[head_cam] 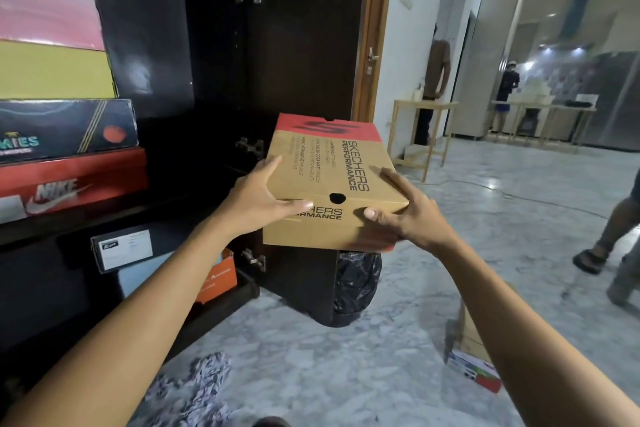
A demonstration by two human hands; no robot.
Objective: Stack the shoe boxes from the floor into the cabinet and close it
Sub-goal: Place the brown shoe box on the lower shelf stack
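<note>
While the cardboard shoe box (332,180) is held in the air by 2 hands, the dark cabinet (214,55) stands open to the left of the grip, with a stack of boxes (59,107) already on its shelf. The open cabinet door (304,45) stands just behind the carried box, and it could be struck if the box is swung leftward without being drawn back first. A slip is also judged possible, since the box is clamped only at its near end and the far end hangs unsupported. Another box (474,357) is seen on the floor below and right of the grip, not yet stacked, and could be trodden on.

The left hand (263,198) is curled round the near left corner, thumb along the front face. The right hand (405,215) is wrapped round the near right corner, its thumb pressed on the front face.
</note>
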